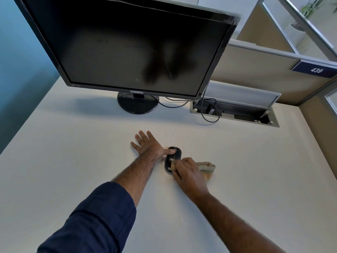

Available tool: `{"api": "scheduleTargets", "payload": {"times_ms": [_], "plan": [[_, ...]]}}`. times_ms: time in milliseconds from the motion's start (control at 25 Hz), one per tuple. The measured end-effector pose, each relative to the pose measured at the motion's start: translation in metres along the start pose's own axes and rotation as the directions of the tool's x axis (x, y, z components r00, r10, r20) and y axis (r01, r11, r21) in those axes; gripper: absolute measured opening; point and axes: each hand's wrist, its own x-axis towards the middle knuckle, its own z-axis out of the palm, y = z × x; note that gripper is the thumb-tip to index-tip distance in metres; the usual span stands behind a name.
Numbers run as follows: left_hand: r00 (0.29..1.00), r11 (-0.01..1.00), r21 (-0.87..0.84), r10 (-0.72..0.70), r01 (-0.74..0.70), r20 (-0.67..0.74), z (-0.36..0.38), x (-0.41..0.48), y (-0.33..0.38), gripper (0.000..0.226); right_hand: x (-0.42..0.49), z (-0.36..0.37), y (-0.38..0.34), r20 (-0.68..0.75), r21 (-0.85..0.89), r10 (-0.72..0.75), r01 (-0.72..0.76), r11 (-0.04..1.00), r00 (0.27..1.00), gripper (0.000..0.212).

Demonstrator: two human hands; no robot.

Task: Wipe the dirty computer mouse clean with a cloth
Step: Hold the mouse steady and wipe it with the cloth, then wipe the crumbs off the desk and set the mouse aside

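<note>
A black computer mouse [173, 157] lies on the white desk [73, 152], with brownish crumbs scattered around it. My left hand [147, 146] rests flat on the desk to the left of the mouse, fingers spread, its thumb pressing on the mouse's top. My right hand [187, 172] is closed on a beige cloth [207, 168] and presses it against the near right side of the mouse. Part of the cloth sticks out to the right of the hand; the near end of the mouse is hidden under my fingers.
A large dark monitor [131, 48] on a round black stand [137, 104] looms at the back. Behind the mouse to the right, an open cable tray [235, 114] is sunk into the desk, with black cables looping out. Partition walls close off the right side.
</note>
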Motion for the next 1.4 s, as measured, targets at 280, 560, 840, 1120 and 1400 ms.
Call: {"api": "scheduleTargets", "payload": {"times_ms": [280,560,840,1120,1400], "plan": [[0.998,0.998,-0.030,0.048,-0.049,-0.033,0.005,0.002,-0.003,0.148,0.000,-0.014,0.009,-0.073,0.207,0.239,-0.219,0.953,0.968,0.011],[0.981,0.988,-0.006,0.150,-0.152,-0.126,0.021,0.005,-0.009,0.135,0.029,-0.036,0.024,-0.170,0.331,0.655,-0.583,0.742,0.736,0.042],[0.965,0.976,-0.016,0.210,-0.216,-0.155,0.025,0.002,-0.012,0.124,-0.020,0.002,0.036,0.104,-0.258,0.328,-0.293,0.921,0.939,0.071],[0.783,0.822,0.091,0.564,-0.562,-0.261,0.040,-0.005,-0.014,0.083,-0.004,0.012,0.050,0.151,-0.248,0.436,-0.393,0.885,0.887,0.083],[0.674,0.678,0.105,0.735,-0.727,-0.076,0.046,-0.007,-0.035,0.134,0.014,0.002,0.072,0.281,-0.128,0.440,-0.422,0.898,0.853,0.076]]}}
